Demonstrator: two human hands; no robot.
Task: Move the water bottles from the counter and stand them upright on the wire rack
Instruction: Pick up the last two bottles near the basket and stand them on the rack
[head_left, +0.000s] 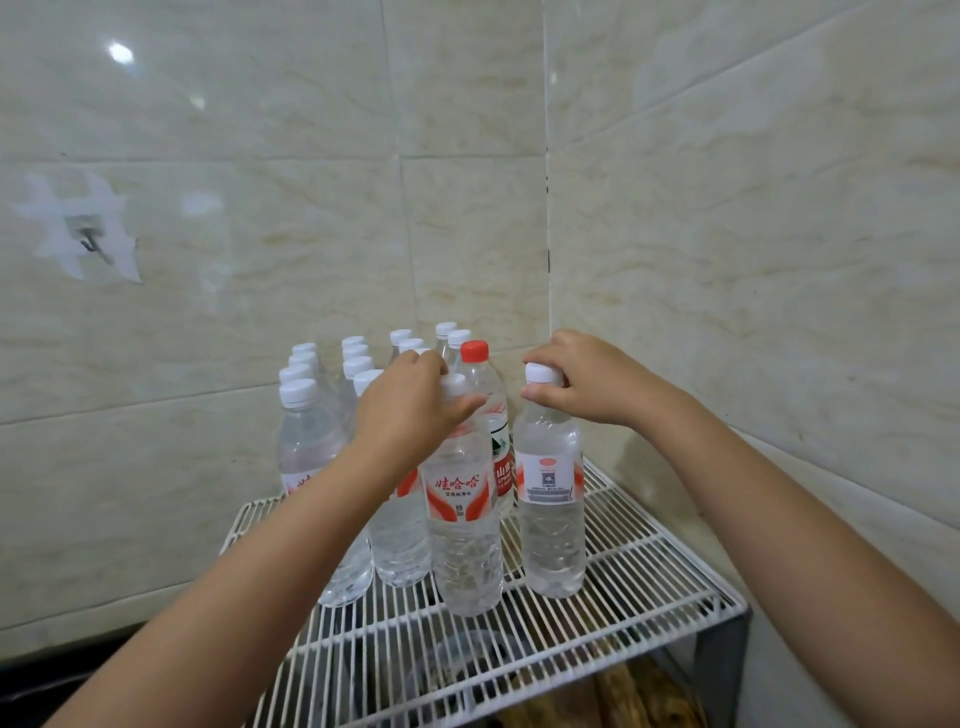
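Both bottles stand upright on the wire rack (649, 582), long axes vertical, directly beneath each grip: left hand (410, 410) pinching the labelled bottle (462, 519) at its neck, right hand (587, 379) pinching the right bottle (553, 519) at its cap.

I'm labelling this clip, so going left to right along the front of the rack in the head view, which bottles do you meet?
White-capped bottle at the far left → bottle under the left hand → red-capped bottle just behind → bottle under the right hand.

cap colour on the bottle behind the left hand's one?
Red cap, head view; the rest show white.
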